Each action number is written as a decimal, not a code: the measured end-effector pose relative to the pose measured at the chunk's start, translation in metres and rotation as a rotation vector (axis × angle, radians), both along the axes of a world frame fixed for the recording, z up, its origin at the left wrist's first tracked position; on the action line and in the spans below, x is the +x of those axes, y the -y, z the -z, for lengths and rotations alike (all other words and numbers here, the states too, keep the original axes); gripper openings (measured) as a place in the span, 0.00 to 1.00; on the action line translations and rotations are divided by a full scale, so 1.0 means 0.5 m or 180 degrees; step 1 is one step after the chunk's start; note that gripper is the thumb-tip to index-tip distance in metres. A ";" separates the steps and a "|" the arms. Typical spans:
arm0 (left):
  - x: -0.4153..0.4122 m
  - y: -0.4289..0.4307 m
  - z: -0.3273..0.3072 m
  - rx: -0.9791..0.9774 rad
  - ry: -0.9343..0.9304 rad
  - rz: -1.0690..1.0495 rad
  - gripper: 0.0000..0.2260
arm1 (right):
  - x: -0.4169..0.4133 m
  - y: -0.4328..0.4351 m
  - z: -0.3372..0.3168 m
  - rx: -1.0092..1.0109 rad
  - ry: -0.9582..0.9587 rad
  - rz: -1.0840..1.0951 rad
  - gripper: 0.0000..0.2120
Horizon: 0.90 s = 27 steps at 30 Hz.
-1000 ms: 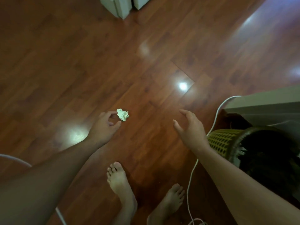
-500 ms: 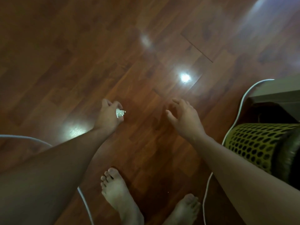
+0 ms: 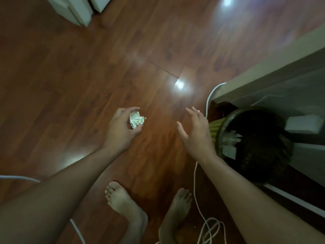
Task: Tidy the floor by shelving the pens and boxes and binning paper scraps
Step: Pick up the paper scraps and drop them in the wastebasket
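My left hand [image 3: 121,128] holds a crumpled white paper scrap [image 3: 136,119] between thumb and fingers, above the wooden floor. To its right, my right hand [image 3: 196,131] is open with fingers spread and holds nothing. Just right of that hand stands a yellow-green perforated bin [image 3: 217,132] with a dark rim; pale paper scraps [image 3: 230,143] lie inside it. The bin sits under the edge of a grey shelf unit [image 3: 263,74].
A white cable [image 3: 209,224] runs along the floor past the bin and coils near my bare feet [image 3: 123,203]. Another white cable [image 3: 19,177] crosses at the left. White furniture bases [image 3: 77,9] stand at the top left. A white box [image 3: 304,125] lies on the shelf unit.
The view has tilted back up, showing the bin's opening. My left hand keeps hold of the paper scrap; my right hand stays open beside the bin.
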<state>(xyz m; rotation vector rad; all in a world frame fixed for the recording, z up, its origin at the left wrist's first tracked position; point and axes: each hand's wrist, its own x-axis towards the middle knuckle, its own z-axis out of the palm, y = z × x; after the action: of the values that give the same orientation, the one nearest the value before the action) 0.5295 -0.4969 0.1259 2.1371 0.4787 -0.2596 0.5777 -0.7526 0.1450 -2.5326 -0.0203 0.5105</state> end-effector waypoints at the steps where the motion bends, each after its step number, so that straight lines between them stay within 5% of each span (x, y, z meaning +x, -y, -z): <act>1: 0.012 0.034 -0.027 -0.0044 0.0065 0.0095 0.26 | -0.003 0.032 -0.026 -0.0037 0.0050 0.0129 0.30; 7: 0.058 0.241 -0.134 -0.0153 0.0456 0.1043 0.26 | -0.017 0.272 -0.114 -0.0569 0.0175 0.0814 0.31; 15: 0.082 0.486 -0.143 0.0446 0.0884 0.2498 0.28 | -0.069 0.519 -0.102 -0.1236 -0.0309 0.1418 0.37; 21: 0.091 0.574 -0.111 0.1006 0.0178 0.2832 0.46 | -0.124 0.573 -0.068 -0.0630 -0.0647 0.1399 0.40; 27: 0.080 0.566 -0.119 0.0708 -0.0222 0.2548 0.43 | -0.121 0.582 -0.055 -0.0597 -0.0774 0.1539 0.42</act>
<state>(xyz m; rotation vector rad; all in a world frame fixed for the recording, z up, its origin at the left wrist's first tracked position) 0.5697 -0.7798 0.1853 2.4536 -0.3567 -0.7536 0.5173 -1.0438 0.1724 -2.5084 0.7402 0.6359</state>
